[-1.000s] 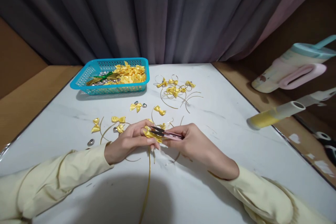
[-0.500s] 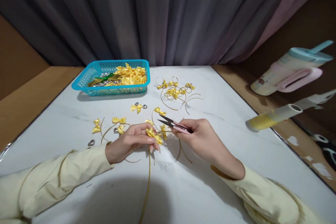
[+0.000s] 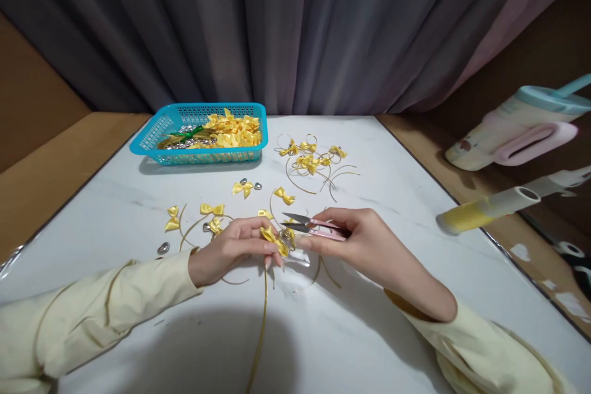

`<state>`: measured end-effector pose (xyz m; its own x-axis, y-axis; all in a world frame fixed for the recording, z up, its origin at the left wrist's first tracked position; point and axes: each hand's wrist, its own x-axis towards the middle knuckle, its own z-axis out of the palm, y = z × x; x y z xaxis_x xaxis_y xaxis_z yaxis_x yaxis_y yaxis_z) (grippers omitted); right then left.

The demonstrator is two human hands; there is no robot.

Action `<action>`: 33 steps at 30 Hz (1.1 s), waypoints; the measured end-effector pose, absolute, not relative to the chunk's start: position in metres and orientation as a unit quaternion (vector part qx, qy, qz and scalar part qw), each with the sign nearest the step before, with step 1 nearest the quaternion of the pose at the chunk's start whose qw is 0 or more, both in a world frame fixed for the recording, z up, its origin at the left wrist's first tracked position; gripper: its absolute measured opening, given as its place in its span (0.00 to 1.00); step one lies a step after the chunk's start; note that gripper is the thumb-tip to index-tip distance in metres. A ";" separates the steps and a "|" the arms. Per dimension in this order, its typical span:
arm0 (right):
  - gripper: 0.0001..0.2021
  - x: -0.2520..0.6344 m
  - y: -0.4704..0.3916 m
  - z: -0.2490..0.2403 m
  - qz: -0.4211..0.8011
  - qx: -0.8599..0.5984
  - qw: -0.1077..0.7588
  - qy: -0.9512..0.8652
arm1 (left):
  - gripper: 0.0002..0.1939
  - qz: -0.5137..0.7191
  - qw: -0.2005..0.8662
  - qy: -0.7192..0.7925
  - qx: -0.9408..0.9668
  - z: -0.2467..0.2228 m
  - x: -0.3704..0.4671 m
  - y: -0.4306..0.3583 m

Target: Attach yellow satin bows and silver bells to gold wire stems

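My left hand (image 3: 242,243) pinches a yellow satin bow (image 3: 276,242) between thumb and fingers. A gold cord (image 3: 261,326) hangs from under it toward the near edge. At the bow's right side is a small shiny loop or bead (image 3: 287,239), too small to make out. My right hand (image 3: 362,243) is wrapped round thread snips (image 3: 325,229) with pink handles, their dark blades parted and pointing left above the bow. Its thumb or fingertip reaches close to the shiny piece. Beyond my left fingers lie more bows (image 3: 212,209) and silver heart-shaped beads (image 3: 164,248).
A blue basket (image 3: 198,154) of yellow bows, silver pieces and gold ties stands at the back left. Several bows with curled gold cords (image 3: 311,163) lie at the back right. On the right are a tumbler (image 3: 512,126) and a yellow roll (image 3: 487,209).
My right hand has shifted slightly right, and the snips have turned closer to level. A shiny piece now shows beside the bow. My left hand still holds the bow, nearly unmoved.
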<state>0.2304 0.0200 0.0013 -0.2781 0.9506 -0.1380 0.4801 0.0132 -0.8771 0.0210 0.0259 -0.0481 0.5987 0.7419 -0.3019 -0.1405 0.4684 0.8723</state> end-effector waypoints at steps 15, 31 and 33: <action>0.06 0.219 0.021 -0.020 0.592 -0.521 0.238 -0.567 | 0.07 0.279 0.814 0.333 0.386 -0.051 0.021 0.029; 0.08 0.213 0.015 -0.025 0.467 -0.500 0.284 -0.672 | 0.06 0.243 0.824 0.345 0.378 -0.048 0.025 0.027; 0.07 0.217 0.018 -0.021 0.469 -0.496 0.278 -0.676 | 0.06 0.265 0.809 0.356 0.386 -0.049 0.024 0.027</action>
